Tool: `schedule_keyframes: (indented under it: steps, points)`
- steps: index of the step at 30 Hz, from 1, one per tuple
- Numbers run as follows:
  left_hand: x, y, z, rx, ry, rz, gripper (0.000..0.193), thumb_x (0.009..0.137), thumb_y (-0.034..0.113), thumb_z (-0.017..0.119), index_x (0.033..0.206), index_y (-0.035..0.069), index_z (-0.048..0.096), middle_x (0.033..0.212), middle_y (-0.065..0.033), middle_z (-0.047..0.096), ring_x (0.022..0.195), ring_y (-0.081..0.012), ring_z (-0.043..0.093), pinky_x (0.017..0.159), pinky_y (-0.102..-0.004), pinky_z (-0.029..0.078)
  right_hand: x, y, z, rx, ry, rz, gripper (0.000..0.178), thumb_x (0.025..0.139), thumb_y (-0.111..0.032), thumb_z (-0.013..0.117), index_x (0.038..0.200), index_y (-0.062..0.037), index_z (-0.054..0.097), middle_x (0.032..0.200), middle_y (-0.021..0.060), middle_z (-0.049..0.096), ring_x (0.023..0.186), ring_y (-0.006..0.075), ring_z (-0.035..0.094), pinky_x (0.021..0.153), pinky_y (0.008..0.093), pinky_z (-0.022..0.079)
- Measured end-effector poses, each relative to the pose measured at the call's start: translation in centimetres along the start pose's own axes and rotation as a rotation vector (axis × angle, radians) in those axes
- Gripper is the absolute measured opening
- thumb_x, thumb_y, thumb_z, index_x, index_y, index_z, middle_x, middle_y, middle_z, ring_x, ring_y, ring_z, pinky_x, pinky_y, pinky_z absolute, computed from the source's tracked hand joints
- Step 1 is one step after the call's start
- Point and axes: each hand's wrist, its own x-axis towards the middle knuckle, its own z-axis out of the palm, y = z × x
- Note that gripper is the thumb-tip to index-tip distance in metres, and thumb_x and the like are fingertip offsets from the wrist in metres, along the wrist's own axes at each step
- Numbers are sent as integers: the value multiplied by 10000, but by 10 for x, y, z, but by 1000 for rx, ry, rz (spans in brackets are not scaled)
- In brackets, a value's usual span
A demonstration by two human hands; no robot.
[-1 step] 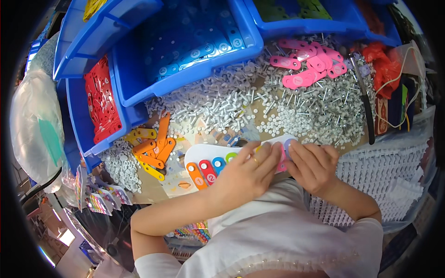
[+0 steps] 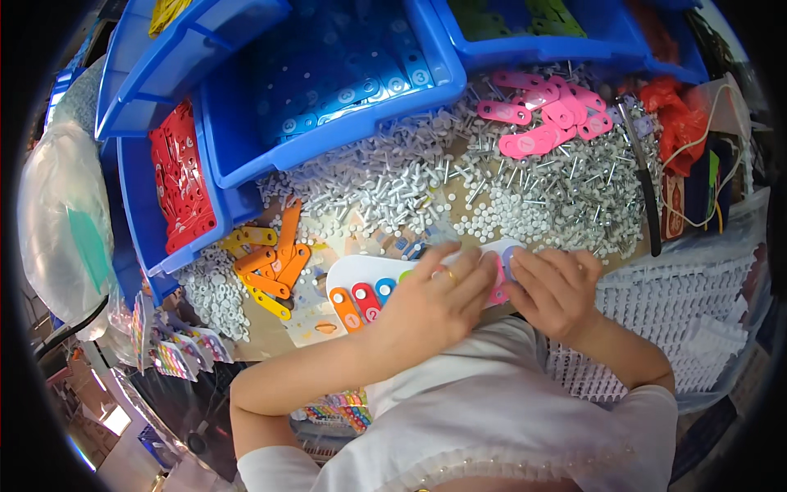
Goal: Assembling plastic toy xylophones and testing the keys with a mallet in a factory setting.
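Note:
A toy xylophone with a white base lies flat in front of me. At its left end show an orange bar, a red bar and a blue bar, each with a white cap. My left hand covers the middle, its fingers bent over the base toward the right end and slightly blurred. My right hand grips the narrow right end with fingers together, at a pale purple bar. Between both hands part of a pink bar is visible. What lies under my fingertips is hidden.
Heaps of white pins and metal screws spread behind the xylophone. Loose pink bars top the heap; orange bars lie left. Blue bins stand at the back. White bases are stacked right in clear plastic.
My left hand has shifted slightly left, its index finger lifting and covering more of the green bar. My right hand stays nearly in place at the narrow end.

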Motion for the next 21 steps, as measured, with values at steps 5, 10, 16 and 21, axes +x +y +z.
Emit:
schedule_keyframes:
  steps: [5,10,16,21]
  points:
    - [14,-47,-3,-216,175,-233,280,727,103,642,998,30,655,1028,-96,643,960,-276,598,845,-384,487,53,40,3,154,-92,-18,149,719,-101,731,855,-66,681,930,12,662,881,220,560,871,400,338]
    - [43,-77,15,-12,205,-117,222,697,34,592,914,32,638,954,-91,588,923,-287,542,824,-361,472,82,48,36,143,-81,6,121,729,-120,727,826,-74,672,883,31,620,955,240,527,883,415,345]
    - [29,-82,22,-61,274,-190,201,713,16,609,913,33,619,954,-108,591,920,-288,560,805,-375,475,89,44,34,99,-109,160,115,749,-138,709,839,-70,683,885,39,618,967,249,507,907,415,329]
    - [15,-75,-5,-315,431,-478,281,813,-55,601,1078,37,619,912,-136,601,811,-325,585,726,-398,472,96,20,45,337,-240,97,149,732,-182,729,811,-68,674,870,41,592,967,260,490,894,422,333]
